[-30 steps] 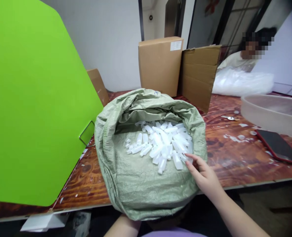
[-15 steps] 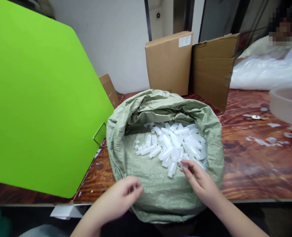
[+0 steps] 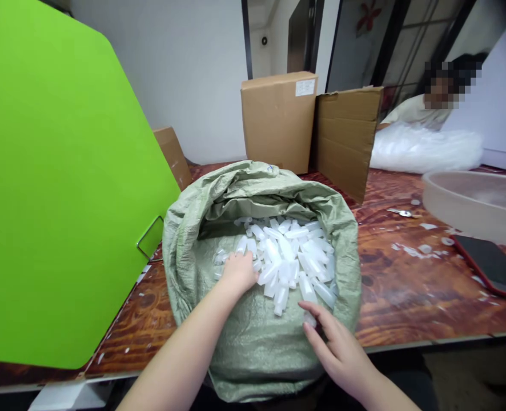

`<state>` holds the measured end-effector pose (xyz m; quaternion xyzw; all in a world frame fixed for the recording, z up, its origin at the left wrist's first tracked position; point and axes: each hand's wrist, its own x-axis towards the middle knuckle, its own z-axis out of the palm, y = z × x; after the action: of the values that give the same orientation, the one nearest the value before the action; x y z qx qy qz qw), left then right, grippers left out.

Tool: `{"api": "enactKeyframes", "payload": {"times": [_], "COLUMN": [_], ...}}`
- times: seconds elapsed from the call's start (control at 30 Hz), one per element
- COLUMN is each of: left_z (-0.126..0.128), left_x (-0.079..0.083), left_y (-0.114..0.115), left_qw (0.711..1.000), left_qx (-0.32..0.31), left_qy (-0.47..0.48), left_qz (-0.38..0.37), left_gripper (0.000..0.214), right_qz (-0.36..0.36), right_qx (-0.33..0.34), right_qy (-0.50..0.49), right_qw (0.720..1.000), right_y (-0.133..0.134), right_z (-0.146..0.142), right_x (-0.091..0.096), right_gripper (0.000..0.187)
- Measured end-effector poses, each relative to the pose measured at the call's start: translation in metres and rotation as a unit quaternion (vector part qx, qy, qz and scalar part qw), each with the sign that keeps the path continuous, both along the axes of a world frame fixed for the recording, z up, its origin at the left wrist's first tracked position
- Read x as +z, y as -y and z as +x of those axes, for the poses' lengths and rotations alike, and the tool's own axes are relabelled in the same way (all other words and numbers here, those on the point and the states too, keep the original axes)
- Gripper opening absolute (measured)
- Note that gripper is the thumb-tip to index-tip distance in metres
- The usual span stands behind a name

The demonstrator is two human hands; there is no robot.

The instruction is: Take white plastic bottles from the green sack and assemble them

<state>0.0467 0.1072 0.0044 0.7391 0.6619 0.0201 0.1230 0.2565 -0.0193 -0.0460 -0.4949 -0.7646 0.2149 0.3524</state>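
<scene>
- A big green panel fills the nine o'clock side, standing on the wooden table.
- A green woven sack sits at the table's near edge, at six o'clock, its mouth rolled open.
- Two cardboard boxes stand at twelve o'clock behind the sack.
- A pale basin sits at three o'clock, with a dark phone just below it.
- A heap of small white plastic bottles lies inside the sack.
- The left hand rests on the heap's nine o'clock edge, fingers curled into the bottles; whether it grips one cannot be told.
- The right hand lies on the sack's five o'clock rim, fingers loosely spread, tips touching a bottle.
</scene>
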Motion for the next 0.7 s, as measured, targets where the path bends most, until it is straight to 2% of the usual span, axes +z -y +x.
{"api": "enactKeyframes", "payload": {"times": [0.17, 0.3, 0.37, 0.47, 0.5, 0.53, 0.63, 0.67, 0.7], "left_z": [-0.012, -0.020, -0.019, -0.009, -0.004, 0.002, 0.018, 0.022, 0.025], "left_x": [-0.001, 0.002, 0.008, 0.017, 0.018, 0.019, 0.014, 0.011, 0.007], "left_y": [0.017, 0.033, 0.043, 0.061, 0.067, 0.072, 0.081, 0.082, 0.082], "left_qw": [0.995, 0.973, 0.951, 0.913, 0.890, 0.854, 0.695, 0.655, 0.637], "left_qx": [-0.001, 0.006, 0.022, 0.056, 0.072, 0.094, 0.191, 0.217, 0.233], "left_qy": [0.095, 0.226, 0.302, 0.396, 0.443, 0.502, 0.683, 0.715, 0.727], "left_qz": [-0.033, -0.043, -0.056, -0.073, -0.082, -0.095, -0.121, -0.116, -0.104], "left_gripper": [0.041, 0.054, 0.044, 0.027, 0.026, 0.026, 0.027, 0.028, 0.028], "right_qz": [-0.001, 0.014, 0.026, 0.021, 0.016, 0.014, 0.041, 0.059, 0.079], "right_qx": [0.040, 0.060, 0.064, 0.031, 0.024, 0.025, 0.065, 0.076, 0.081], "right_qy": [-0.002, -0.007, -0.011, -0.047, -0.063, -0.076, -0.083, -0.082, -0.080], "right_qw": [0.999, 0.998, 0.998, 0.998, 0.998, 0.997, 0.994, 0.992, 0.990], "right_y": [-0.005, -0.009, -0.010, -0.012, -0.012, -0.013, -0.014, -0.014, -0.013], "right_z": [-0.011, -0.018, -0.022, -0.031, -0.034, -0.038, -0.049, -0.053, -0.055], "right_x": [0.008, 0.010, 0.010, 0.013, 0.015, 0.018, 0.025, 0.026, 0.026], "right_gripper": [0.028, 0.031, 0.035, 0.036, 0.034, 0.030, 0.019, 0.019, 0.019]}}
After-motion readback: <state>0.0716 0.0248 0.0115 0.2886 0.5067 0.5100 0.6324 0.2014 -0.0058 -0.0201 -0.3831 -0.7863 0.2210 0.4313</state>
